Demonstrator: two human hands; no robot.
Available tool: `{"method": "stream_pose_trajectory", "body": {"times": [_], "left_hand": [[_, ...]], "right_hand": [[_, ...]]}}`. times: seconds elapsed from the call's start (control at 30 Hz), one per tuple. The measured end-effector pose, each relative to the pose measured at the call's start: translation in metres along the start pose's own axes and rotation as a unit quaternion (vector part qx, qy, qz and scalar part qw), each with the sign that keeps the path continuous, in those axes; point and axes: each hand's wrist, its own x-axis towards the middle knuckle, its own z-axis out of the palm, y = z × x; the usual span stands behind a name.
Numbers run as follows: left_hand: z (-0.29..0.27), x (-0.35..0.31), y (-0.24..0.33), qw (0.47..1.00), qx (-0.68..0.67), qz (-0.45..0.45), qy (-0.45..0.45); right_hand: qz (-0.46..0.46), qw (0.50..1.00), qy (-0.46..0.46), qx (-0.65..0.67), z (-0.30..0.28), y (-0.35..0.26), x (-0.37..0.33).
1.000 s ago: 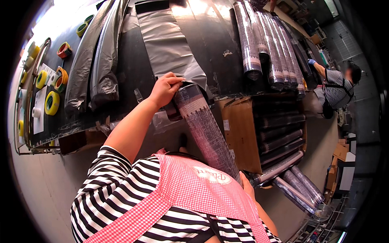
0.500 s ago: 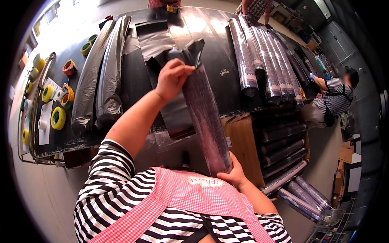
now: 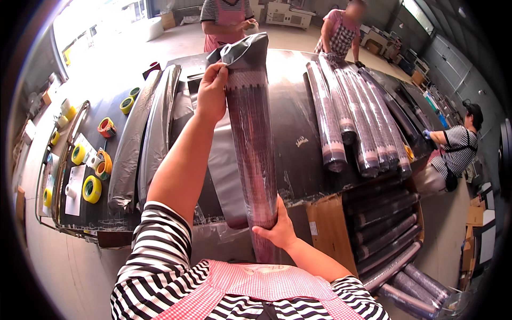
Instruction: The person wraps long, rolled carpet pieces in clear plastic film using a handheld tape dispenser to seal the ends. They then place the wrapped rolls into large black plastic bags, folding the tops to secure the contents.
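A rolled-up rug (image 3: 250, 144), dark reddish and patterned, wrapped in clear film, stands upright and slightly tilted in front of me. Over its far end sits a grey plastic bag (image 3: 248, 50), crumpled and folded at the top. My left hand (image 3: 212, 96) pinches the bag's edge beside the rug's top end. Lower down, my right hand (image 3: 278, 229) is closed round the rug with the thumb across its front. Behind the rug, a flat grey plastic sleeve (image 3: 224, 170) hangs over the table's near edge.
Two grey-bagged rolls (image 3: 133, 133) and several tape rolls (image 3: 92, 189) lie on the dark table (image 3: 293, 154) at left. Several film-wrapped rugs (image 3: 325, 117) lie at right. A cardboard box (image 3: 333, 226) of rolls stands near right. Two people work across the table, another at right.
The rug has swung more upright and risen, its bagged end now higher in view. Both hands moved with it, the left still at the bag's edge. My view has tilted up, showing more of the co-workers.
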Motion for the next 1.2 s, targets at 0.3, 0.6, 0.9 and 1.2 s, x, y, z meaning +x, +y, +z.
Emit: {"method": "stream_pose_trajectory", "body": {"times": [0.3,0.6,0.9,1.2], "left_hand": [[0.007,-0.012,0.0,0.992,0.069,0.101,0.016],[0.033,-0.036,0.018,0.901,0.282,0.301,0.133],[0.015,-0.15,0.023,0.716,0.568,0.366,-0.174],[-0.06,-0.338,-0.037,0.846,0.432,-0.05,-0.309]], "right_hand": [[-0.115,0.985,0.022,0.129,-0.07,-0.055,0.272],[-0.291,0.946,0.08,-0.114,-0.033,-0.088,0.37],[-0.168,0.977,-0.069,0.115,-0.033,0.016,0.227],[-0.072,0.918,-0.272,-0.278,-0.076,0.099,0.011]]}}
